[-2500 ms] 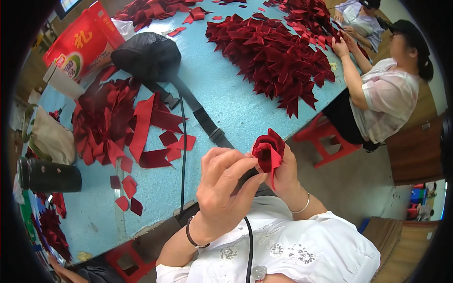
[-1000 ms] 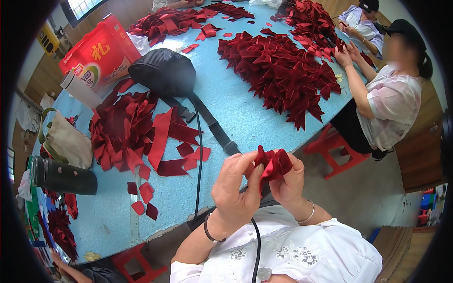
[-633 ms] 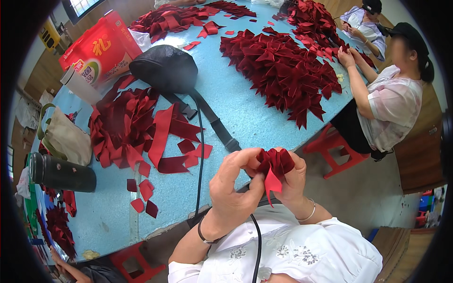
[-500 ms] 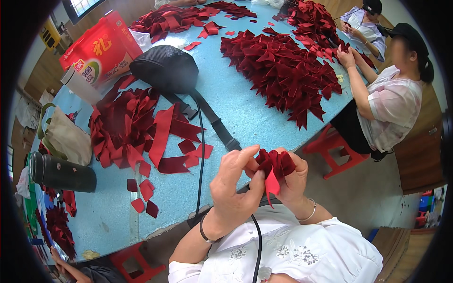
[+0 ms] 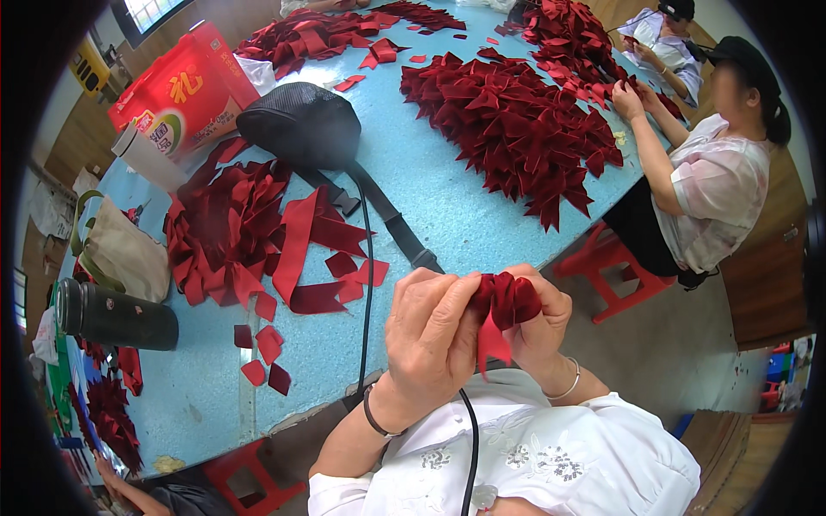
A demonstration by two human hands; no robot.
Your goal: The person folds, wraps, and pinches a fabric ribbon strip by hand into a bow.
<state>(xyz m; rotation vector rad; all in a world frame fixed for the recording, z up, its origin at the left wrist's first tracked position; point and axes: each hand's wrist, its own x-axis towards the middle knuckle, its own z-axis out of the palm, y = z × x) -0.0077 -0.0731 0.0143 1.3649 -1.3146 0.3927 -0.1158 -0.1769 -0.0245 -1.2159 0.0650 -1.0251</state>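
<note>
A dark red velvet ribbon bow (image 5: 506,298) is held between my two hands, just off the table's near edge. My left hand (image 5: 433,331) pinches its left side, the fingers curled together. On the other side my right hand (image 5: 544,322) grips the loops with thumb and fingers. One lighter red tail of the ribbon hangs down between the hands. To the left on the blue table (image 5: 301,370) lies a heap of cut red ribbon strips (image 5: 228,228), with small ribbon scraps (image 5: 269,344) near it.
A black mesh waist bag (image 5: 301,125) with strap and cable lies ahead. A large pile of finished-looking bows (image 5: 516,129) is beyond. At left stand a dark green flask (image 5: 116,316), a canvas bag (image 5: 127,249) and a red box (image 5: 185,90). A co-worker (image 5: 710,172) sits at right.
My left hand's fingers, raised and apart before, have closed in against the bow. The bow has turned slightly, so its hanging tail faces me more broadly.
</note>
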